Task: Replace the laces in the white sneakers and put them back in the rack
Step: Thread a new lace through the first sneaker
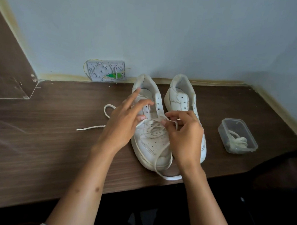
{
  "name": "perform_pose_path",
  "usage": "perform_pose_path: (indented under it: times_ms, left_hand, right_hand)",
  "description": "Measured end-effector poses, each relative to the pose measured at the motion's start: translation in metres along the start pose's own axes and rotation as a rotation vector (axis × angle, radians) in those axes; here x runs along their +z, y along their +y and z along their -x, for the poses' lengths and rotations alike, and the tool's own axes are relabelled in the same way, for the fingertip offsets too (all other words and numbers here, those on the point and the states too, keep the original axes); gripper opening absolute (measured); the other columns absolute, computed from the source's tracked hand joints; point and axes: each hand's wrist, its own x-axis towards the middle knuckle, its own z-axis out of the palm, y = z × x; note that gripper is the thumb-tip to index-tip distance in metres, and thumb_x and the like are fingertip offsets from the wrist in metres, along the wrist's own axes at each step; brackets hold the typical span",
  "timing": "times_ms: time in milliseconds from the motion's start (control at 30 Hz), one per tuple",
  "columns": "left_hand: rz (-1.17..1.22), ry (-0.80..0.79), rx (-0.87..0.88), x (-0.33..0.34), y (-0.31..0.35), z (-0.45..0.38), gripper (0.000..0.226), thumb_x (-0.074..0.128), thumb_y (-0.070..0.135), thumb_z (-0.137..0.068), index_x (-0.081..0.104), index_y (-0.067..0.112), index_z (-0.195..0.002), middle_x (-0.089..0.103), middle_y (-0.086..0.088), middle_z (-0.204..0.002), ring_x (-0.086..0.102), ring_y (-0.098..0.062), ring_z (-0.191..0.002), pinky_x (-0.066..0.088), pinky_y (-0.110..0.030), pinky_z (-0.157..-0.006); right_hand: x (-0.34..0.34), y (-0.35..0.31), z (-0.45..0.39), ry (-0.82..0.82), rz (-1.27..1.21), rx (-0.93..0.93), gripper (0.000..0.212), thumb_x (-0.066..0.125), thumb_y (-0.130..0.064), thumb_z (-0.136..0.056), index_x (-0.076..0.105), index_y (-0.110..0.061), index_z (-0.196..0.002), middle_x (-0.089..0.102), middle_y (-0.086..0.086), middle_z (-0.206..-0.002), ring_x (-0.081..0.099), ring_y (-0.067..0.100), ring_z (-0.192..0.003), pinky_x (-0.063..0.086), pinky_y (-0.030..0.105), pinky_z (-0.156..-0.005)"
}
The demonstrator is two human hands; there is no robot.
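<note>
Two bare forearms reach forward. The left hand has its index finger extended and thumb bent; the right hand curls, fingertips pinching together.

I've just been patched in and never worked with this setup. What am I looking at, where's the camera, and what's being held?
There is no machine here: a person works bare-handed, and the one camera sits on their head, looking down. On the wooden desk stand two white sneakers. The left hand and the right hand work over the left sneaker; the right fingers pinch its lace, which is partly threaded. The right sneaker shows empty eyelets. A clear plastic box holds another lace.
</note>
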Motion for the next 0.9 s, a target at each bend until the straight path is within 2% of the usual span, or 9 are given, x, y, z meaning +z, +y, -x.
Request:
perform_pose_path:
  times_ms: [67,167,300,400,467,567,667,800,900]
  left_hand:
    - [0.032,0.005,0.002,-0.001,0.002,0.001,0.036,0.059,0.008,-0.096,0.052,0.027,-0.125,0.025,0.003,-0.160,0.058,-0.011,-0.106,0.043,-0.033,-0.087]
    - [0.043,-0.001,0.009,-0.002,0.000,0.000,0.033,0.060,0.009,-0.094,0.052,0.026,-0.120,0.036,0.009,-0.151,0.044,-0.017,-0.130,0.041,-0.033,-0.096]
    - [0.034,0.012,0.014,-0.005,-0.005,-0.002,0.034,0.066,0.012,-0.090,0.054,0.026,-0.119,0.043,0.011,-0.137,0.049,-0.025,-0.121,0.031,-0.026,-0.094]
    - [0.054,0.006,-0.010,-0.007,-0.005,0.000,0.041,0.067,0.019,-0.091,0.053,0.032,-0.127,0.041,0.015,-0.134,0.047,-0.023,-0.114,0.037,-0.030,-0.089]
    - [0.073,0.018,-0.011,-0.008,-0.005,0.000,0.037,0.068,0.019,-0.089,0.055,0.033,-0.121,0.042,0.016,-0.131,0.048,-0.023,-0.113,0.046,-0.038,-0.084]
    - [0.135,0.060,0.012,-0.009,-0.007,0.000,0.030,0.072,0.020,-0.085,0.055,0.030,-0.108,0.045,0.016,-0.124,0.053,-0.021,-0.110,0.052,-0.042,-0.076]
    - [0.165,0.087,0.040,-0.009,-0.007,0.000,0.028,0.075,0.019,-0.081,0.058,0.024,-0.102,0.049,0.014,-0.118,0.053,-0.009,-0.106,0.044,-0.029,-0.077]
    - [0.189,0.083,0.056,-0.009,-0.007,0.000,0.028,0.077,0.018,-0.079,0.059,0.021,-0.100,0.051,0.012,-0.115,0.052,-0.005,-0.101,0.049,-0.032,-0.076]
    - [0.174,0.101,0.064,-0.010,-0.006,0.001,0.026,0.077,0.018,-0.078,0.060,0.018,-0.098,0.052,0.011,-0.115,0.052,-0.002,-0.101,0.053,-0.034,-0.069]
  right_hand:
    - [-0.002,0.001,-0.001,0.008,-0.003,0.001,0.017,0.074,-0.011,-0.086,0.072,-0.016,-0.102,0.055,-0.013,-0.096,0.060,-0.004,-0.083,0.045,0.007,-0.070]
    - [-0.004,0.002,-0.002,0.021,0.016,-0.003,0.020,0.070,-0.009,-0.089,0.073,-0.014,-0.109,0.063,-0.012,-0.101,0.063,0.000,-0.085,0.045,0.004,-0.076]
    - [-0.006,0.003,-0.001,-0.013,-0.041,0.057,0.018,0.067,-0.007,-0.091,0.075,-0.016,-0.104,0.073,-0.007,-0.092,0.067,0.001,-0.086,0.050,0.010,-0.077]
    - [-0.004,0.000,-0.002,-0.043,-0.156,0.064,0.027,0.055,0.005,-0.095,0.074,-0.013,-0.103,0.070,0.001,-0.093,0.069,0.002,-0.080,0.050,0.009,-0.071]
    - [-0.002,-0.002,-0.002,-0.060,-0.211,0.033,0.035,0.050,0.010,-0.095,0.073,-0.015,-0.101,0.065,0.005,-0.099,0.071,0.006,-0.080,0.053,0.013,-0.073]
    - [0.002,-0.003,-0.003,-0.104,-0.255,0.040,0.032,0.054,0.006,-0.095,0.073,-0.020,-0.101,0.065,0.002,-0.103,0.070,0.008,-0.086,0.054,0.018,-0.080]
    - [0.004,-0.004,-0.003,-0.161,-0.193,0.029,0.022,0.064,-0.003,-0.092,0.074,-0.015,-0.108,0.066,-0.004,-0.105,0.063,0.001,-0.095,0.048,0.011,-0.083]
    - [0.007,-0.006,-0.001,-0.117,-0.126,-0.039,0.016,0.074,-0.005,-0.084,0.076,-0.010,-0.099,0.064,-0.010,-0.096,0.059,-0.010,-0.086,0.042,0.004,-0.073]
    - [0.011,-0.006,0.002,-0.046,-0.100,-0.095,0.010,0.075,-0.003,-0.083,0.076,-0.011,-0.089,0.061,-0.011,-0.092,0.058,-0.006,-0.084,0.042,0.006,-0.071]
